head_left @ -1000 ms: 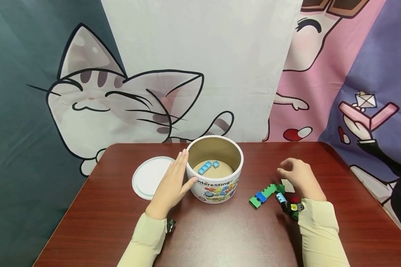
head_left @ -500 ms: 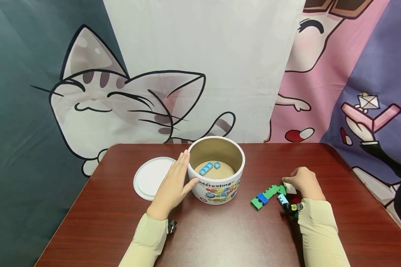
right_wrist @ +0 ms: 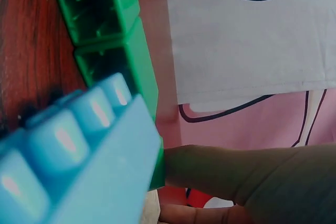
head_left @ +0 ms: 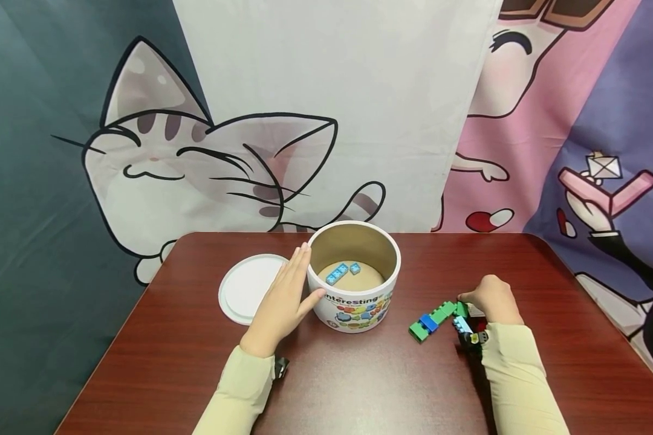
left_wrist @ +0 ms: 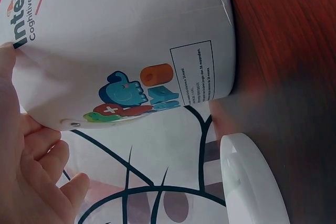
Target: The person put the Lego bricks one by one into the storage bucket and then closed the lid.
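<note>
In the head view my left hand point(head_left: 281, 302) lies with straight fingers against the side of a white bucket point(head_left: 354, 311). Two light blue building blocks point(head_left: 337, 273) sit on the bucket's floor. On the right, my right hand point(head_left: 492, 301) pinches a green building block point(head_left: 460, 309) between thumb and fingers; the fingertips are partly hidden. Other green blocks point(head_left: 442, 312) and a blue block point(head_left: 428, 322) lie in a row beside it. Close to the right wrist camera is a light blue block point(right_wrist: 105, 166). The left wrist view shows fingers point(left_wrist: 47, 150) touching the bucket wall.
A round white lid point(head_left: 247, 290) lies left of the bucket. Under the right wrist are black and red blocks, partly covered. The brown table point(head_left: 359, 386) ends in front of a cartoon cloth backdrop point(head_left: 392, 90).
My right hand has come down onto the green block and its fingertips have closed in on it. My left hand stays against the bucket. The view has shifted slightly.
</note>
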`<action>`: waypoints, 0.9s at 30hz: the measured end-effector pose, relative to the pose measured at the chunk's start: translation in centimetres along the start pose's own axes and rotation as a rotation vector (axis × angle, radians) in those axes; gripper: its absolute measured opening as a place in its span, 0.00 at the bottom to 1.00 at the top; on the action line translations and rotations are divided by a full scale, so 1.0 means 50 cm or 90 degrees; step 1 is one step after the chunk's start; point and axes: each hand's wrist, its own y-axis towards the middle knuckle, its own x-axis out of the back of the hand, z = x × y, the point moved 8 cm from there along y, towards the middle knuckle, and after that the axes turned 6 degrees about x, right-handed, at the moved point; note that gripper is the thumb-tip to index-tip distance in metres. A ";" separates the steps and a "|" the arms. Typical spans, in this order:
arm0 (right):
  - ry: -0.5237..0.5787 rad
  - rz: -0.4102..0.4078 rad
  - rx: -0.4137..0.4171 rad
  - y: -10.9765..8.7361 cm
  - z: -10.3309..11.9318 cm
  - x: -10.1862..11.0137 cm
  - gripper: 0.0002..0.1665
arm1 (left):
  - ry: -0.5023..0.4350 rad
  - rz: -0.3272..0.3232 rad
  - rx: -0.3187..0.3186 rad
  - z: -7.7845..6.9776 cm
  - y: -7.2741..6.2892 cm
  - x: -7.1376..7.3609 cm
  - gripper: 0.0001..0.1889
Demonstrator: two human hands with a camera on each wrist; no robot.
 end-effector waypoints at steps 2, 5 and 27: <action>-0.004 -0.003 0.002 0.001 0.002 0.001 0.24 | 0.001 -0.002 -0.002 -0.001 0.001 0.001 0.43; -0.010 -0.008 0.008 0.001 0.005 0.002 0.22 | 0.003 -0.002 -0.002 -0.001 0.001 0.001 0.43; 0.094 -0.111 0.028 -0.005 0.014 0.031 0.21 | -0.002 -0.008 -0.010 -0.004 0.000 0.002 0.42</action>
